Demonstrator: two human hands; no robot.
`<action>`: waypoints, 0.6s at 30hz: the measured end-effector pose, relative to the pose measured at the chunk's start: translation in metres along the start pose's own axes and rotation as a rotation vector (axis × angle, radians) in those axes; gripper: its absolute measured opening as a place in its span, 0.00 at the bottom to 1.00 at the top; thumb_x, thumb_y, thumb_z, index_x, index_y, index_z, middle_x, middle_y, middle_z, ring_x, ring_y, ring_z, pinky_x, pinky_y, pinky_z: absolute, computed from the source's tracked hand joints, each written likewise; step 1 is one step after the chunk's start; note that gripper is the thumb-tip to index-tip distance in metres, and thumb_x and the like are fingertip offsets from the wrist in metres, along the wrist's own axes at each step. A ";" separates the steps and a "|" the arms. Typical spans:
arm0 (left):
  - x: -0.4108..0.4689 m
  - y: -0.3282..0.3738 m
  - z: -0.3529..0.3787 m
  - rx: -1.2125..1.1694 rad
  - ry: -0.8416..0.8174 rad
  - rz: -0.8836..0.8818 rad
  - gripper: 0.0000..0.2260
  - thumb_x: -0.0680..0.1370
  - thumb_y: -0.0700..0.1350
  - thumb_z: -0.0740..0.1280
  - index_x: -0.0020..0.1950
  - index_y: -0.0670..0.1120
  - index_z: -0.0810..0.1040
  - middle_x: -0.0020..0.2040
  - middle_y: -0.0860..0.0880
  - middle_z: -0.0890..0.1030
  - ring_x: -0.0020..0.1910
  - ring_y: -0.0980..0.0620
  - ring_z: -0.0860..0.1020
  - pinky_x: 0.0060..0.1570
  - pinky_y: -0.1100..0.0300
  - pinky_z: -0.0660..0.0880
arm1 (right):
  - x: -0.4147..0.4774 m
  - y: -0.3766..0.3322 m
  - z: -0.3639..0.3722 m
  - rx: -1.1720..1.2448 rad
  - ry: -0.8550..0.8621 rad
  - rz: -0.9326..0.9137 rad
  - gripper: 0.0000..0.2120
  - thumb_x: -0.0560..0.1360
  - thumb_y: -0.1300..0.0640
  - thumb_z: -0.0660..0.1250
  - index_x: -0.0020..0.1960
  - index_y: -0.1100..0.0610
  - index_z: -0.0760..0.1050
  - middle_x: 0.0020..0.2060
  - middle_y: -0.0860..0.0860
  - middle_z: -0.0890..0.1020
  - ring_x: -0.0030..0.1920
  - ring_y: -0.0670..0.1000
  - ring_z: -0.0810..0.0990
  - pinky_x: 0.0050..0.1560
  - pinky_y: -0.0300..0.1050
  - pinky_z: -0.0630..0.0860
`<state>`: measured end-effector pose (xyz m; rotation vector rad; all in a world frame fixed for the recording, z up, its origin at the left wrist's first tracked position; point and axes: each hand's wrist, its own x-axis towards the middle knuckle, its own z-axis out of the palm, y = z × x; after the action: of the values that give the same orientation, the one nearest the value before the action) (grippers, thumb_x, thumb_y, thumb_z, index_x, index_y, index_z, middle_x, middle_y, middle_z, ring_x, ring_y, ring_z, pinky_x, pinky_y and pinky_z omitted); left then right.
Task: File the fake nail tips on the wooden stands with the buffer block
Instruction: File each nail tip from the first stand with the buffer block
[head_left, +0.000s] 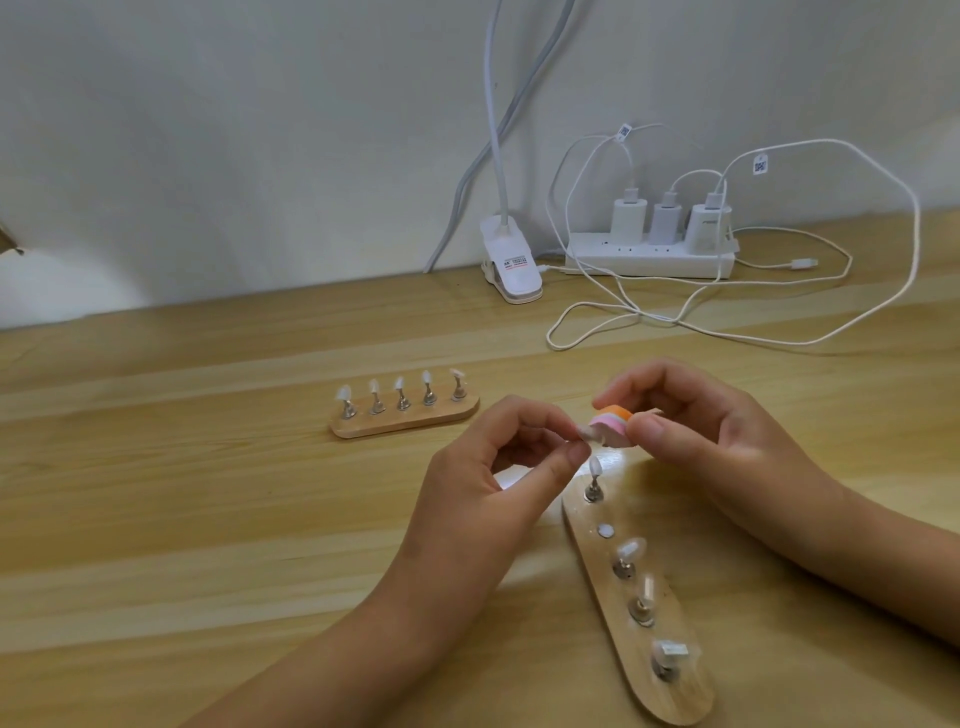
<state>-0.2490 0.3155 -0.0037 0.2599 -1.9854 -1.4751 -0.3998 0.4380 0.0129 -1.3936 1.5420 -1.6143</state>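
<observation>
My left hand (498, 467) pinches a small pale nail tip (588, 431) between thumb and fingers, just above the near wooden stand (592, 561). My right hand (691, 431) grips the pink, white and orange buffer block (613, 423), whose end touches that tip. The near stand runs away from me at the lower right and carries several metal pegs with nail tips; one spot (605, 530) shows only a white disc with no peg. A second wooden stand (405, 422) lies further left with several nail tips upright on pegs.
A white clip lamp base (511, 265) sits at the back of the wooden table. To its right is a white power strip (649, 257) with three chargers, and loose white cables (675, 322) loop across the table behind my hands.
</observation>
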 end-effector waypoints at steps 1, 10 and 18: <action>0.000 0.000 0.000 0.003 -0.003 0.004 0.03 0.74 0.48 0.72 0.45 0.56 0.80 0.41 0.56 0.82 0.44 0.57 0.79 0.49 0.63 0.75 | 0.000 0.000 0.000 -0.020 -0.001 -0.020 0.13 0.67 0.42 0.70 0.47 0.46 0.80 0.43 0.47 0.82 0.44 0.43 0.80 0.48 0.32 0.74; -0.002 0.000 0.002 0.097 -0.014 0.060 0.06 0.74 0.45 0.72 0.44 0.57 0.81 0.40 0.59 0.82 0.43 0.59 0.80 0.49 0.64 0.76 | -0.002 0.004 0.001 -0.159 0.017 -0.151 0.11 0.71 0.43 0.70 0.49 0.47 0.77 0.44 0.49 0.81 0.47 0.49 0.79 0.56 0.48 0.75; -0.002 0.000 0.002 0.076 0.005 0.034 0.04 0.74 0.47 0.73 0.44 0.56 0.81 0.41 0.57 0.83 0.44 0.57 0.81 0.49 0.63 0.77 | -0.002 0.007 0.001 -0.162 -0.020 -0.177 0.16 0.73 0.49 0.68 0.60 0.48 0.75 0.44 0.48 0.79 0.49 0.52 0.79 0.57 0.45 0.73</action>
<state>-0.2487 0.3181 -0.0042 0.2604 -2.0346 -1.3783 -0.4002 0.4379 0.0059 -1.6694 1.6068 -1.5994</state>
